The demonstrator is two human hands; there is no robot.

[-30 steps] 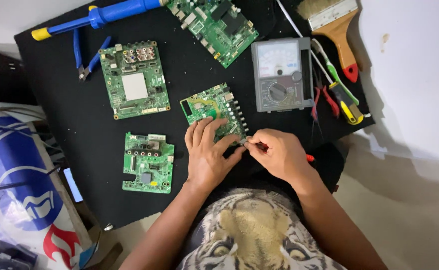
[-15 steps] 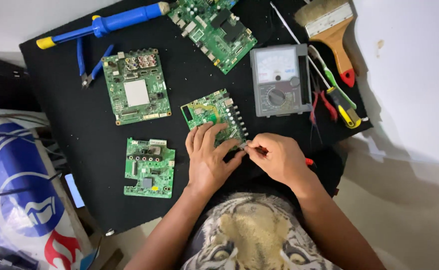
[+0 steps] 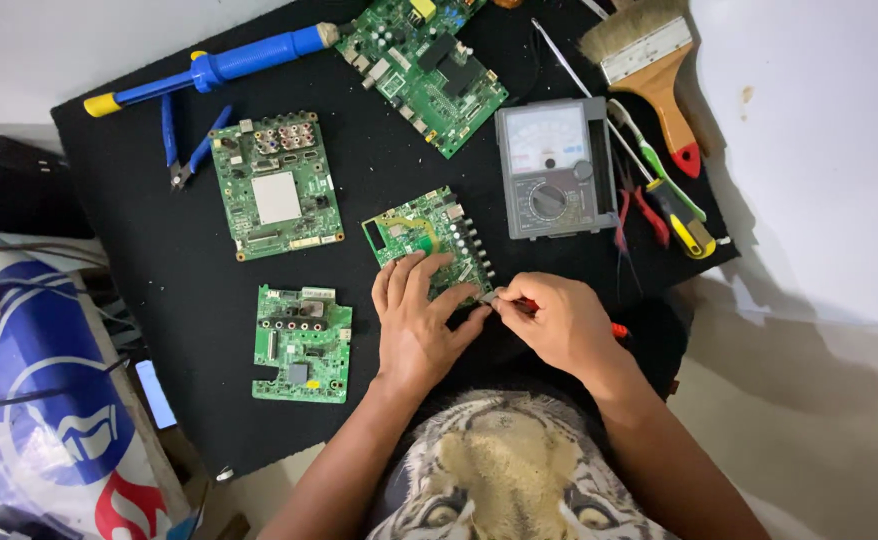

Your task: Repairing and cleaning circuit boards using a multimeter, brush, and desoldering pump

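Below, the left hand [image 3: 417, 330] presses flat on a small green circuit board [image 3: 427, 238]; the right hand [image 3: 557, 322] pinches a red-handled screwdriver [image 3: 614, 329] at its edge, on the black worktop [image 3: 379, 160].

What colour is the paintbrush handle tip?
Red, on the paintbrush with a wooden handle; head view.

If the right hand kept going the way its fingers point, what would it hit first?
The right hand points left, so it would probably first meet the left hand's fingertips at the edge of the small green circuit board; they look nearly touching already.
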